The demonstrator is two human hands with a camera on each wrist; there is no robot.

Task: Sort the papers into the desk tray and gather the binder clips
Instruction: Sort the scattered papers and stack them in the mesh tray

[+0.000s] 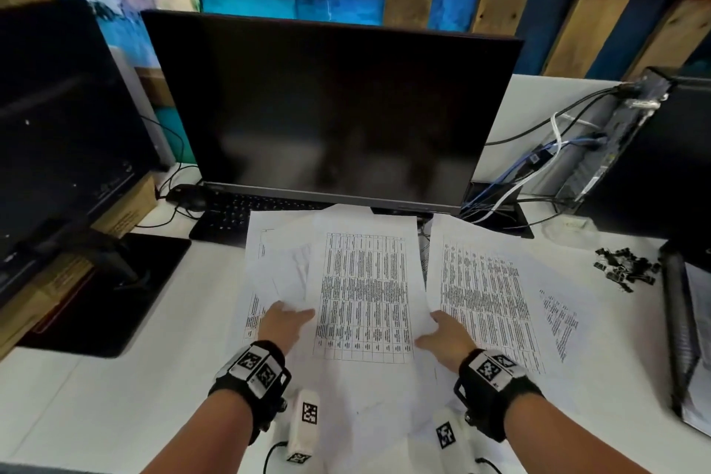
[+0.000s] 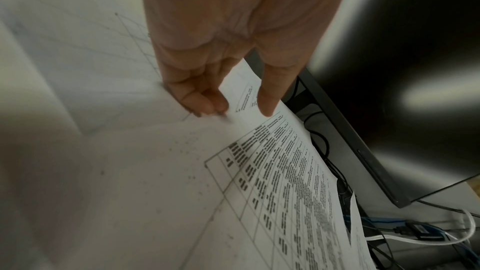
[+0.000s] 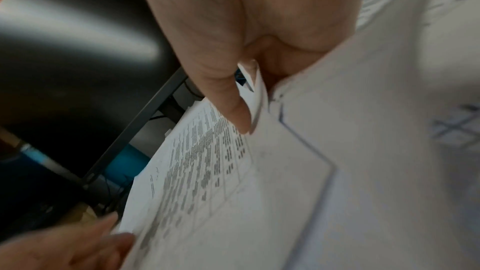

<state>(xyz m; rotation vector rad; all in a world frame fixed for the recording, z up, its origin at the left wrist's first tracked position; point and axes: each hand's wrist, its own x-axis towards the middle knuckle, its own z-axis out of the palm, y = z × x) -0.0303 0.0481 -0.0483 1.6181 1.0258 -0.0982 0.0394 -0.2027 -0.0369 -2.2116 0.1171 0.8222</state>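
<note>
Several printed sheets lie fanned over the white desk in front of the monitor. A centre sheet (image 1: 365, 281) with a dense table sits on top. My left hand (image 1: 292, 316) pinches its left edge, thumb on top, which the left wrist view confirms for the hand (image 2: 239, 108) and the sheet (image 2: 285, 182). My right hand (image 1: 434, 331) pinches the right edge; in the right wrist view its thumb (image 3: 233, 110) presses on the sheet (image 3: 207, 171), with the fingers hidden beneath. A heap of black binder clips (image 1: 625, 269) lies far right, beside the black mesh desk tray (image 1: 671, 319).
A dark monitor (image 1: 327, 115) stands just behind the papers, with a keyboard (image 1: 231, 215) under its edge. A second monitor (image 1: 57, 108) and a black mat (image 1: 115, 300) are on the left. Cables (image 1: 519, 181) and a computer case (image 1: 654, 150) fill the back right.
</note>
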